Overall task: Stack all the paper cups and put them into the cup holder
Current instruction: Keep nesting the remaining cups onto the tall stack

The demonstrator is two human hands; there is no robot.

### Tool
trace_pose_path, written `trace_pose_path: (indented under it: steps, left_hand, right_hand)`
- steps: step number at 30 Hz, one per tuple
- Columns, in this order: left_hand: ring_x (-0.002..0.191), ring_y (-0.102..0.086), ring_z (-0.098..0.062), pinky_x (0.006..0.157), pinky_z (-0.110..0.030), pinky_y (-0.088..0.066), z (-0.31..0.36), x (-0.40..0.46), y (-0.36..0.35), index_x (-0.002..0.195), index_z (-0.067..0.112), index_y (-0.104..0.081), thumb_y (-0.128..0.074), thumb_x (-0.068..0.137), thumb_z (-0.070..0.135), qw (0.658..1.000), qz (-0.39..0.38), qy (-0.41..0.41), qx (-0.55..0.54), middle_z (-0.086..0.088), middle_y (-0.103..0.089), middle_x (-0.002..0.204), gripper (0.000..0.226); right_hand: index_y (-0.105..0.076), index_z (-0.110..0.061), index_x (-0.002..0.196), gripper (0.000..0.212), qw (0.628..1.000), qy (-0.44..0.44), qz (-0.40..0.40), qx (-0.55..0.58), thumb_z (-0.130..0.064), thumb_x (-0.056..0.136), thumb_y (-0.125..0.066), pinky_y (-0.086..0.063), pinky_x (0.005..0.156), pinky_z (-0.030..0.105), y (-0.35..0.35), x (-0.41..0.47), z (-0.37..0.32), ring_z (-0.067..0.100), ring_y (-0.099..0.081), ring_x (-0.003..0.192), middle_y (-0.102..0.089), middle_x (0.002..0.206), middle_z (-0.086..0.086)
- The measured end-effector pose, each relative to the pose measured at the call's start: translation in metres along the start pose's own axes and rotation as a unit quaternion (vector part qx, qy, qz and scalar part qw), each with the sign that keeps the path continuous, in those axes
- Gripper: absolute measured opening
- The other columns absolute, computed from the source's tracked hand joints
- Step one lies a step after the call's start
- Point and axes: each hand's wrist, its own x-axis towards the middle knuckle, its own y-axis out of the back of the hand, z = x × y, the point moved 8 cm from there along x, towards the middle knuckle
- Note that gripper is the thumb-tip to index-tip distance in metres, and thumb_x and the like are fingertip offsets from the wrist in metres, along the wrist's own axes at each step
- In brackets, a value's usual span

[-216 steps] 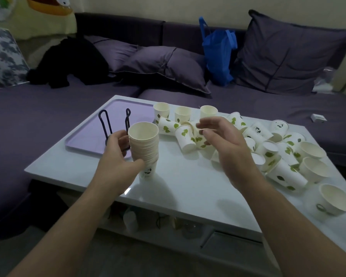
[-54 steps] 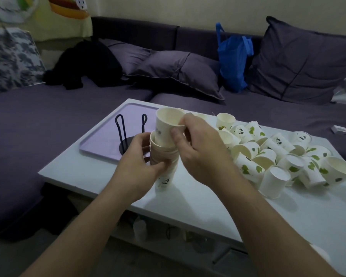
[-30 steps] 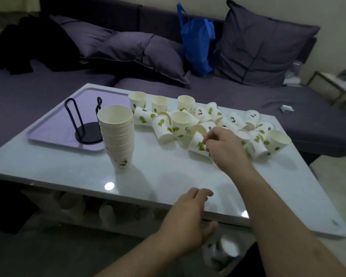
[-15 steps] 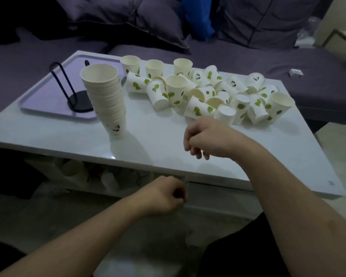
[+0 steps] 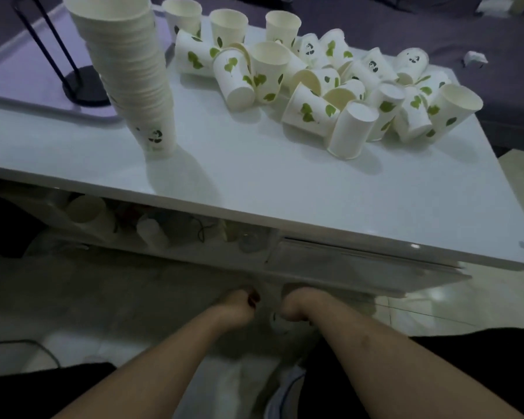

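On the white glossy low table [image 5: 254,182] I see the job roughly half done: a tall stack of nested white paper cups [image 5: 130,71] stands at the far left, a heap of loose leaf-printed paper cups [image 5: 330,83] lies far right, and the black wire cup holder [image 5: 73,71] on the lilac plastic tray [image 5: 0,71] holds none. Below the near edge, my left hand [image 5: 239,306] and right hand [image 5: 297,306] reach toward the floor; what looks like a fallen cup lies between them, though I cannot tell either hand's grip.

A tall stack of nested paper cups [image 5: 133,77] is set on the white table [image 5: 254,182], right of the black wire cup holder [image 5: 73,71]; loose leaf-printed paper cups [image 5: 330,83] are heaped further right.
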Motion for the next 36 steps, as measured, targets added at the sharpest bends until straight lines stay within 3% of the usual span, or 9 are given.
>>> trace_pose_path:
  steps: [3, 7, 10, 12, 16, 20, 25, 31, 36]
  left_hand:
    - [0.128, -0.061, -0.027, 0.104, -0.028, -0.050, -0.011, 0.028, -0.032, 0.143, 0.016, -0.057, -0.052, 0.100, 0.005, 0.999, -0.011, 0.022, -0.043, -0.008, -0.060, 0.146, 0.044]
    - [0.151, -0.040, -0.021, 0.119, -0.025, -0.032, -0.006, 0.053, -0.072, 0.160, 0.008, -0.035, -0.053, 0.106, 0.016, 0.994, -0.054, 0.038, -0.088, -0.007, -0.038, 0.166, 0.057]
    - [0.149, -0.045, -0.030, 0.116, -0.035, -0.042, -0.012, 0.062, -0.089, 0.162, 0.008, -0.036, -0.056, 0.105, 0.017, 0.985, -0.076, 0.100, -0.122, -0.013, -0.039, 0.166, 0.060]
    - [0.131, -0.062, -0.038, 0.103, -0.046, -0.055, -0.016, 0.067, -0.095, 0.146, 0.003, -0.058, -0.061, 0.101, 0.009, 0.973, -0.086, 0.135, -0.165, -0.022, -0.059, 0.149, 0.046]
    - [0.085, -0.074, -0.034, 0.061, -0.036, -0.054, -0.026, 0.060, -0.088, 0.121, -0.004, -0.074, -0.060, 0.096, 0.008, 0.954, -0.075, 0.162, -0.239, -0.024, -0.076, 0.111, 0.031]
    - [0.055, -0.065, -0.024, 0.048, -0.032, -0.054, -0.021, 0.032, -0.046, 0.101, 0.000, -0.074, -0.057, 0.091, 0.009, 0.960, -0.047, 0.129, -0.244, -0.015, -0.071, 0.080, 0.022]
    - [0.062, -0.070, -0.034, 0.048, -0.035, -0.059, -0.006, -0.025, 0.012, 0.112, -0.004, -0.071, -0.055, 0.102, 0.014, 0.948, -0.030, 0.117, -0.293, -0.027, -0.073, 0.101, 0.026]
    - [0.076, -0.078, -0.029, 0.069, -0.041, -0.068, 0.035, -0.123, 0.086, 0.112, 0.002, -0.069, -0.062, 0.099, 0.009, 0.966, 0.076, 0.052, -0.243, -0.023, -0.077, 0.104, 0.017]
    - [0.084, -0.074, -0.019, 0.070, -0.032, -0.062, 0.079, -0.215, 0.175, 0.105, 0.017, -0.076, -0.069, 0.096, 0.022, 0.953, 0.207, -0.093, -0.203, -0.012, -0.078, 0.103, 0.012]
  right_hand:
    - [-0.028, 0.000, 0.163, 0.075, 0.993, -0.049, 0.029, 0.108, -0.038, 0.106, -0.058, -0.039, 0.117, 0.031, -0.026, 0.033, 0.027, 0.032, -0.042, 0.152, -0.035, 0.169, 0.019]
    - [-0.021, -0.004, 0.166, 0.069, 0.981, -0.066, 0.003, 0.185, -0.040, 0.112, -0.045, -0.031, 0.122, 0.028, -0.058, 0.068, 0.046, 0.031, -0.033, 0.157, -0.024, 0.174, 0.016]
    - [-0.041, -0.003, 0.160, 0.051, 0.975, -0.061, -0.014, 0.213, -0.024, 0.113, -0.043, -0.041, 0.112, 0.029, -0.069, 0.084, 0.042, 0.030, -0.049, 0.147, -0.044, 0.164, 0.019]
    - [-0.049, -0.002, 0.155, 0.046, 0.972, -0.050, -0.018, 0.228, -0.018, 0.112, -0.045, -0.050, 0.104, 0.033, -0.069, 0.088, 0.033, 0.032, -0.059, 0.138, -0.054, 0.157, 0.020]
    - [-0.074, -0.002, 0.124, 0.032, 0.957, -0.046, -0.002, 0.285, -0.019, 0.109, -0.052, -0.057, 0.057, 0.027, -0.059, 0.081, 0.020, 0.036, -0.075, 0.109, -0.075, 0.121, 0.021]
    - [-0.080, -0.006, 0.092, 0.020, 0.937, -0.037, 0.008, 0.348, -0.012, 0.091, -0.061, -0.066, 0.074, 0.047, -0.041, 0.051, 0.002, 0.033, -0.075, 0.086, -0.077, 0.095, 0.017]
    - [-0.073, -0.020, 0.093, 0.008, 0.939, 0.029, 0.034, 0.341, -0.023, 0.087, -0.069, -0.062, 0.070, 0.041, -0.006, -0.006, -0.036, 0.026, -0.069, 0.084, -0.071, 0.098, 0.010]
    - [-0.060, -0.024, 0.101, 0.016, 0.941, 0.110, 0.205, 0.244, -0.032, 0.088, -0.065, -0.052, 0.062, 0.026, 0.049, -0.100, -0.071, 0.020, -0.069, 0.085, -0.072, 0.104, 0.003]
    - [-0.064, -0.031, 0.101, 0.016, 0.873, 0.180, 0.280, 0.356, -0.032, 0.086, -0.069, -0.055, 0.056, 0.030, 0.118, -0.200, -0.070, 0.025, -0.070, 0.088, -0.065, 0.106, 0.002]
